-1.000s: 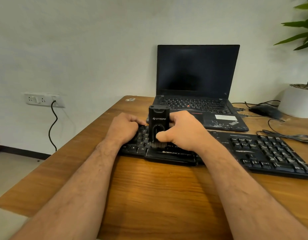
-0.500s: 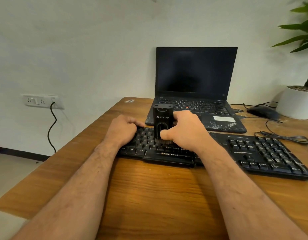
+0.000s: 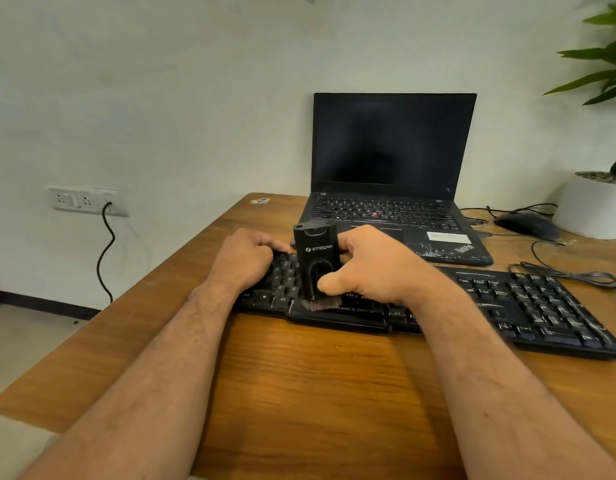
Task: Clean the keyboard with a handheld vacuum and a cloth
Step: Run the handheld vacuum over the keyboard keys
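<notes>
Wooden desk [image 3: 299,382] against a pale wall, with my black keyboard [image 3: 507,306] lying across it.
My hands hide the keyboard's left half, and my right hand [image 3: 372,268] covers the far side of the handheld vacuum [image 3: 315,268]; it grips the vacuum upright, brush bristles on the keys by the front edge. My left hand [image 3: 246,259] curls over the keyboard's left end, gripping it. Behind sit a dark-screened laptop [image 3: 393,174], a blurred mouse [image 3: 524,225] and a potted plant [image 3: 597,202] cut off at right.
</notes>
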